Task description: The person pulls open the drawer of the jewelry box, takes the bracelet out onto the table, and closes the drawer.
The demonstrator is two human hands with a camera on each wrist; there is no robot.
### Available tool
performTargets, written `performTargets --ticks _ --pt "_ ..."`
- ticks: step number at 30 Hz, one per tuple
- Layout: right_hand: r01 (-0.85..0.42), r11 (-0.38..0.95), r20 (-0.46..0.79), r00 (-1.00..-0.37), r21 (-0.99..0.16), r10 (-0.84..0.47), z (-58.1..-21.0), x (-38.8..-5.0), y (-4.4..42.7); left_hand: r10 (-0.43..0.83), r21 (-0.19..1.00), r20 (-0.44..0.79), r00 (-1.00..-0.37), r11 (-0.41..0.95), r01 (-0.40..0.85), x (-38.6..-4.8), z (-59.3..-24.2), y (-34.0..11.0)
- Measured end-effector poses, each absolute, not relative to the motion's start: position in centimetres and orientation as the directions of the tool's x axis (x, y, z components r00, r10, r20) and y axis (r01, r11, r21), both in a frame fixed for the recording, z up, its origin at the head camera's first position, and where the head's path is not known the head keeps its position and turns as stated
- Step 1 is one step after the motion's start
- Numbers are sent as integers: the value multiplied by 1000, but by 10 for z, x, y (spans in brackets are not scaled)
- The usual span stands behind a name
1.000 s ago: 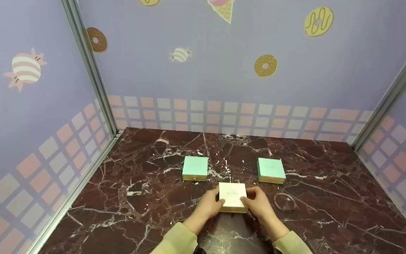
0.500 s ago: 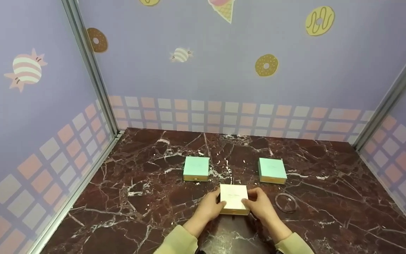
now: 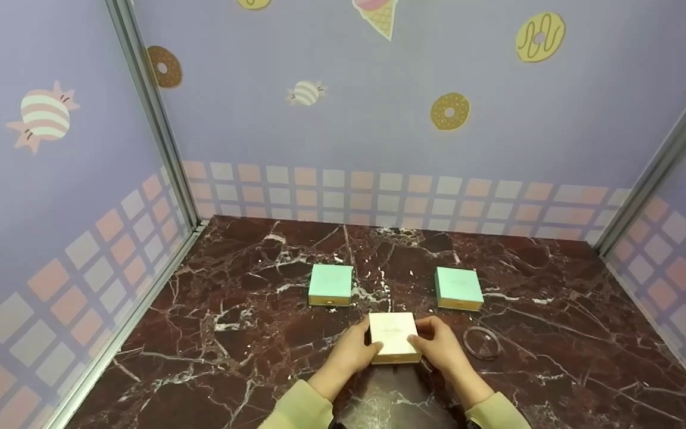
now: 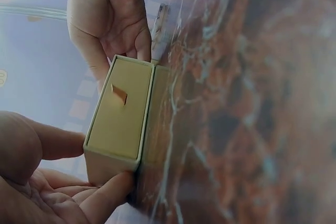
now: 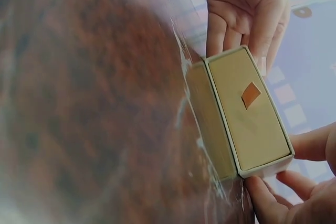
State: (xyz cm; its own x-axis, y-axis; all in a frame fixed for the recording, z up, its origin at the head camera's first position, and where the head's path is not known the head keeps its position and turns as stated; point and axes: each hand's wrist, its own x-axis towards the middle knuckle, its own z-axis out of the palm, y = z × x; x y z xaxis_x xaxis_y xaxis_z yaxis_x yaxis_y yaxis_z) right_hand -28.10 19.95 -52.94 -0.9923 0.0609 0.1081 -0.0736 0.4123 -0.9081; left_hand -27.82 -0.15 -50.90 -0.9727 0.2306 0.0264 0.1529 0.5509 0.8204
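A pale cream drawer box (image 3: 393,333) sits on the dark marbled tabletop, close to the person. My left hand (image 3: 352,348) grips its left side, thumb at the near top edge. From the right, my right hand (image 3: 438,345) holds it in the same way. Both wrist views show the yellowish drawer front, pushed in flush, with a small orange pull tab (image 4: 119,95) sticking out. In the right wrist view the box (image 5: 247,129) stands with its lower edge at its own reflection in the tabletop. The far side of the box is hidden.
Two mint-green boxes with golden fronts lie farther back, the left one (image 3: 331,281) and the right one (image 3: 458,286). A clear ring (image 3: 467,341) lies right of my right hand. Patterned purple walls (image 3: 331,143) close in the marbled tabletop (image 3: 212,369) at the back and sides.
The cream box and both hands have shifted very slightly toward the person. The grip looks the same, and the green boxes and clear ring stay put.
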Motion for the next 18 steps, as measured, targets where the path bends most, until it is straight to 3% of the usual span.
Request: performTargets --ticks 18 --pt "-110 407 52 -987 -907 -151 -532 -292 214 292 778 38 -956 592 211 -288 -512 -7"
